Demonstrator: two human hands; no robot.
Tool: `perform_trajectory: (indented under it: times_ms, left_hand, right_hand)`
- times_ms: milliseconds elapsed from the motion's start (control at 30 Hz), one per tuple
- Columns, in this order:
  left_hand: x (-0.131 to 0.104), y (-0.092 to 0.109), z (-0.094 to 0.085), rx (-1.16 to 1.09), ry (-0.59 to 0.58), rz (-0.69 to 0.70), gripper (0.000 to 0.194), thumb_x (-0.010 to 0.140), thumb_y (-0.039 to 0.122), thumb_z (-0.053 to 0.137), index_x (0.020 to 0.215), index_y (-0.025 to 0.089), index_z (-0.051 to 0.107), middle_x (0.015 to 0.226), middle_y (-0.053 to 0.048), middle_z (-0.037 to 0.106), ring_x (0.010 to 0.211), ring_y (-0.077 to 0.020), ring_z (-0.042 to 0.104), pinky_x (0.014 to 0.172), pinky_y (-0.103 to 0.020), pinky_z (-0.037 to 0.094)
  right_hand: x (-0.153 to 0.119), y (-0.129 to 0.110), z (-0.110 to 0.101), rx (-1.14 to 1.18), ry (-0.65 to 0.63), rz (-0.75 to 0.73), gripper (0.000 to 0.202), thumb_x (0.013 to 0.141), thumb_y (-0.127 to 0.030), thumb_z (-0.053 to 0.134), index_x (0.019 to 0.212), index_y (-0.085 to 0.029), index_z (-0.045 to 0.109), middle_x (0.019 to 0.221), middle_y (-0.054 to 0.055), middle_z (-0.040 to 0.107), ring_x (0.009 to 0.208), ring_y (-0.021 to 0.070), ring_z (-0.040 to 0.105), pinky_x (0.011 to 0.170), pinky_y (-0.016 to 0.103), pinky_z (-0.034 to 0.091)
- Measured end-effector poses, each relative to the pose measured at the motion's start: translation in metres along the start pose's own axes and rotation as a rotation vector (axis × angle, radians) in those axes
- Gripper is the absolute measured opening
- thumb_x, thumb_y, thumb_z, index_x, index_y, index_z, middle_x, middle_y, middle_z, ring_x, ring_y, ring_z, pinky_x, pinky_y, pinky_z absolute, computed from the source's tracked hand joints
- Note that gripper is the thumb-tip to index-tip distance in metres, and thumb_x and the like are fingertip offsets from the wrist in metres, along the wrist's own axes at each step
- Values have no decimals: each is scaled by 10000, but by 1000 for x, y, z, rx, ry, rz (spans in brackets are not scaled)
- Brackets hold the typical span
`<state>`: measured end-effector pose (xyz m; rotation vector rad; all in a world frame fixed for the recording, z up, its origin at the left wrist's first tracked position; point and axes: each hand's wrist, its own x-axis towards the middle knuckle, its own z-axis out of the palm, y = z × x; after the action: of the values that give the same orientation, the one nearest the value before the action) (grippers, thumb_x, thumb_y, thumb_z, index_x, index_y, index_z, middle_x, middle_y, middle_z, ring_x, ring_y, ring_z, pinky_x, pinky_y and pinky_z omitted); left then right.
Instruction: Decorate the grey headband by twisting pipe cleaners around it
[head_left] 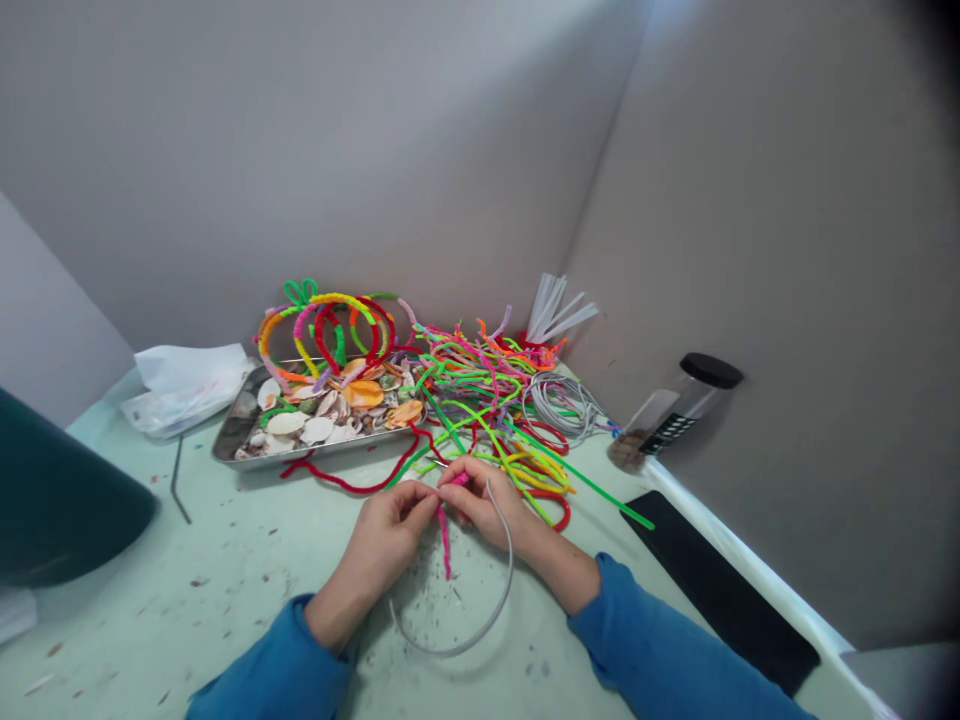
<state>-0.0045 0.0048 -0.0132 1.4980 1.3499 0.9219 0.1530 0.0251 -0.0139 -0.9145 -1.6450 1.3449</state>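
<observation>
Both hands meet low in the middle of the head view. My left hand [386, 528] is closed, pinching a bright pink pipe cleaner [446, 548] whose loose end hangs toward the table. Close beside it, my right hand [486, 502] is also closed, its fingers on the pink strand; a bit of pink shows between thumb and forefinger. A thin silver point [436, 462] sticks out past the right fingertips, and what it belongs to is hidden. A curved grey wire [501, 600] arcs from the right hand down toward the left wrist; its joining to the pink strand cannot be made out.
Behind the hands stands a metal tray [225, 440] of seashells, with colourful pipe-cleaner hoops [330, 300] above it. A tangle of pipe cleaners [487, 370] and a grey wire coil [566, 408] lie right. A black-lidded jar [675, 415], black mat [720, 590] and dark green cylinder [60, 490] flank them.
</observation>
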Motion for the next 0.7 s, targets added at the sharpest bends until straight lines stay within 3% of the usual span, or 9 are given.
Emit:
perform_trajectory:
  times_ms: [200, 500, 700]
  left_hand:
    - [-1, 3, 0, 36, 3, -2, 300, 754, 413, 510, 689, 134, 598, 509, 36, 461, 468, -91, 367, 469, -199, 276]
    - [0, -3, -2, 90, 5, 57, 293, 766, 402, 500, 686, 139, 602, 591, 3, 536, 563, -121, 446, 516, -209, 316]
    - [0, -3, -2, -14, -40, 39, 263, 736, 382, 542, 753, 134, 631, 658, -22, 607, 596, -133, 502, 555, -214, 367]
  right_hand:
    - [0, 1, 0, 0, 7, 10, 119, 818, -284, 553, 836, -168, 539, 605, -39, 481, 469, 66, 418, 437, 179, 322]
    - [1, 4, -1, -26, -3, -12, 112, 815, -275, 554, 834, -164, 549, 588, -41, 478, 470, 69, 424, 434, 179, 322]
    - [1, 0, 1, 22, 21, 5, 131, 805, -288, 562, 813, -159, 541, 603, -39, 482, 463, 64, 424, 428, 180, 321]
